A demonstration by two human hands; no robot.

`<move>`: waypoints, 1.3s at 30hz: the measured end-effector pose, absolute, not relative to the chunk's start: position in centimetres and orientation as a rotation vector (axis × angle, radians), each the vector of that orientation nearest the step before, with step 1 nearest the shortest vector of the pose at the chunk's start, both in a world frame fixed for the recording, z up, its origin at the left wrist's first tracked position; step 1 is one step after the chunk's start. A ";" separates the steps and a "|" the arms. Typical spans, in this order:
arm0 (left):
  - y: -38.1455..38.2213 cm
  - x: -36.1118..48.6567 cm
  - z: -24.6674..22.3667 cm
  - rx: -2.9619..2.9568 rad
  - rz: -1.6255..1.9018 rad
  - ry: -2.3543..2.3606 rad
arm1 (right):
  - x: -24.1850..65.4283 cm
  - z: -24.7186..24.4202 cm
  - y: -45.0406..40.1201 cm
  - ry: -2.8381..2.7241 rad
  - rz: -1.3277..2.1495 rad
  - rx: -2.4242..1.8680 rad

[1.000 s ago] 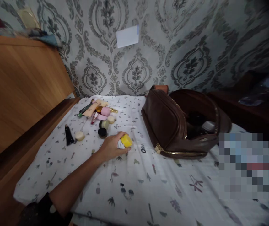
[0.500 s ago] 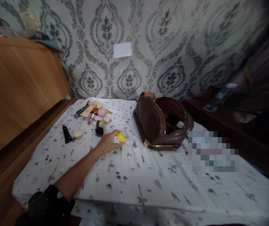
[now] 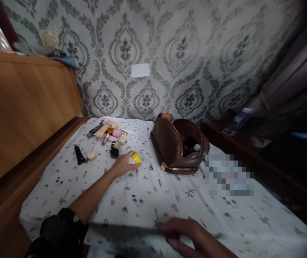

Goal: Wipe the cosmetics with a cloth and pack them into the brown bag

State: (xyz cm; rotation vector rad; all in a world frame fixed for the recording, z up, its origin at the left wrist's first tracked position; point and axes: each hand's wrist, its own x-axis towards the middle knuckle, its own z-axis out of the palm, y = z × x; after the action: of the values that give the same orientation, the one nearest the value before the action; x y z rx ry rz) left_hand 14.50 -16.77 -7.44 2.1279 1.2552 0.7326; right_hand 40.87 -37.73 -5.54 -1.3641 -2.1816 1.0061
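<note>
My left hand [image 3: 123,163] is wrapped round a small white container with a yellow top [image 3: 135,158], just above or on the printed sheet; its exact kind is hidden by my fingers. My right hand [image 3: 187,231] is low in the view near the front edge, slightly blurred, thumb apart from the fingers and nothing between them. Right of my left hand stands a brown leather bag [image 3: 166,143], its top unzipped, with dark items and a white-capped one inside. Close behind my left hand sit a black-lidded jar [image 3: 114,153] and a pale jar [image 3: 122,141].
Several cosmetics, among them a pink bottle [image 3: 116,133] and a beige tube [image 3: 102,129], lie in a pile at the back left. A black tube [image 3: 79,156] and a cream round jar [image 3: 91,156] lie nearer. A plastic bottle [image 3: 238,122] lies beyond the bag; a wooden cabinet [image 3: 29,114] bounds the left.
My right hand has come into view at the bottom. My left hand keeps hold of the yellow-topped container in about the same place. The camera view has tilted up slightly.
</note>
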 end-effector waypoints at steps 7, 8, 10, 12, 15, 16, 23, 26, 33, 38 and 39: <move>-17.0 14.3 -7.8 2.173 0.777 1.230 | 36.8 -6.5 -26.9 -1.690 1.035 -1.251; -17.0 14.3 -8.0 2.180 0.794 1.232 | 36.1 -7.2 -24.9 -1.655 0.992 -1.252; -16.9 14.3 -8.3 2.188 0.828 1.234 | 34.8 -8.3 -21.4 -1.600 0.899 -1.295; -16.8 14.3 -8.7 2.190 0.851 1.241 | 33.5 -9.1 -19.0 -1.611 0.934 -1.245; -16.4 14.2 -9.2 2.175 0.871 1.235 | 32.2 -9.6 -17.6 -1.638 1.002 -1.132; -16.3 14.1 -9.3 2.160 0.881 1.217 | 32.1 -9.7 -17.6 -1.629 1.023 -1.098; -15.1 12.5 -9.4 1.942 0.963 1.159 | 33.1 -9.8 -18.6 -1.485 1.246 -0.944; -14.8 12.2 -9.3 1.878 1.116 1.142 | 32.8 -10.1 -18.5 -1.492 1.208 -0.957; -16.4 13.9 -8.6 1.852 1.314 1.145 | 32.0 -10.5 -18.2 -1.697 1.020 -1.068; -18.0 15.2 -9.2 2.247 1.105 0.881 | 32.2 -10.5 -18.1 -1.716 0.954 -1.127; -18.1 15.3 -9.4 2.300 1.053 0.879 | 32.2 -10.5 -18.1 -1.712 0.952 -1.128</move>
State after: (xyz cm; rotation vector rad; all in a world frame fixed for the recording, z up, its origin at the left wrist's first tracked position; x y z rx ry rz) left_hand 15.33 -18.08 -9.37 2.2998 0.8795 1.0533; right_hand 32.18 -18.13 -10.50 -1.1283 -1.7122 0.9518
